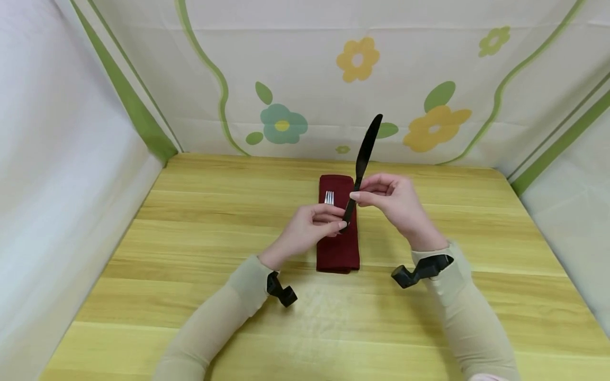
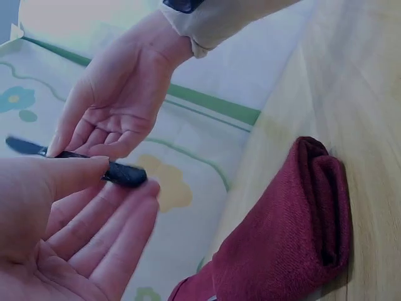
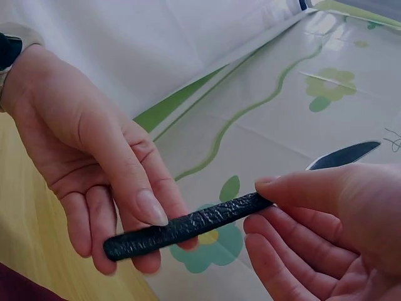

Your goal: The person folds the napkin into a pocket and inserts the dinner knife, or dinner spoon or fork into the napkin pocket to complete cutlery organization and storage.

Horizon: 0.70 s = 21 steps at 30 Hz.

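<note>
A black table knife (image 1: pixel 368 148) with a textured handle is held up between both hands, blade pointing up and away. My left hand (image 1: pixel 307 227) pinches the end of the handle (image 3: pixel 144 241) between thumb and fingers. Higher up, near the base of the blade, my right hand (image 1: pixel 393 203) grips it between thumb and fingertips. Below the hands lies a folded dark red napkin (image 1: pixel 338 256), and the tines of a fork (image 1: pixel 329 197) show on it. The left hand hides the rest of the fork in the head view. In the left wrist view the napkin (image 2: pixel 276 232) shows its folded layers.
The wooden table (image 1: pixel 214 211) runs back to a white cloth wall (image 1: pixel 305 63) printed with flowers. More white cloth (image 1: pixel 71 159) stands at the left side. Each wrist wears a black camera mount (image 1: pixel 421 270).
</note>
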Tool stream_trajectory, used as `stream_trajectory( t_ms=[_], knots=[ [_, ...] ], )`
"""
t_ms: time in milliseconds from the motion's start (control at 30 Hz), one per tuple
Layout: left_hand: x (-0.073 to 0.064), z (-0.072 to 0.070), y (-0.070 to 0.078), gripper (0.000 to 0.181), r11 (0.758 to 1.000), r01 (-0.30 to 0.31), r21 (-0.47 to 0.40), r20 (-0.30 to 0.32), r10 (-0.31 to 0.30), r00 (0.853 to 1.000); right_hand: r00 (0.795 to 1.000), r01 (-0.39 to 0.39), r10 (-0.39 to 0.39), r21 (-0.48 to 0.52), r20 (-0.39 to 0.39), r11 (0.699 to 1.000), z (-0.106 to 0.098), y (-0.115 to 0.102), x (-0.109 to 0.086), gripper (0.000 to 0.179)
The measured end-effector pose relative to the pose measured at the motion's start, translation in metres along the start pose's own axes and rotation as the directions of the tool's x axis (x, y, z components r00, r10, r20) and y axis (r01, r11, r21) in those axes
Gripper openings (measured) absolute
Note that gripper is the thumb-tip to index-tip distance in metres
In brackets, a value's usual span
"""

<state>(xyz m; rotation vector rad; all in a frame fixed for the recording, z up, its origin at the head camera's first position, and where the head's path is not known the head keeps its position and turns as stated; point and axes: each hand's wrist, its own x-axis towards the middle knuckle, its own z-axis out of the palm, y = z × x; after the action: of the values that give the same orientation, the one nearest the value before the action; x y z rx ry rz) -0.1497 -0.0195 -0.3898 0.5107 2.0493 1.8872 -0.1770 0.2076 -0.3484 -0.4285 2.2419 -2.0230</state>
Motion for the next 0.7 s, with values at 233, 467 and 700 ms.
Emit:
stream_trajectory(
  t_ms=[233,467,700],
  knots=[
    [-0.001,0.004,-0.001,0.024,0.998,-0.065,0.004,0.000,0.065,0.998,0.999,-0.044,0.045,0.018,-0.002,0.999,0.002,0.003,0.000,0.021],
    [-0.003,0.007,-0.001,0.022,0.995,-0.080,0.053,-0.010,0.080,0.997,0.997,0.014,0.000,0.182,-0.081,0.983,-0.005,-0.001,0.009,0.026],
    [-0.001,0.010,-0.007,0.022,0.996,-0.072,0.054,-0.001,0.072,0.997,0.996,-0.003,0.023,0.238,-0.082,0.971,-0.010,-0.003,0.013,0.013]
  ],
)
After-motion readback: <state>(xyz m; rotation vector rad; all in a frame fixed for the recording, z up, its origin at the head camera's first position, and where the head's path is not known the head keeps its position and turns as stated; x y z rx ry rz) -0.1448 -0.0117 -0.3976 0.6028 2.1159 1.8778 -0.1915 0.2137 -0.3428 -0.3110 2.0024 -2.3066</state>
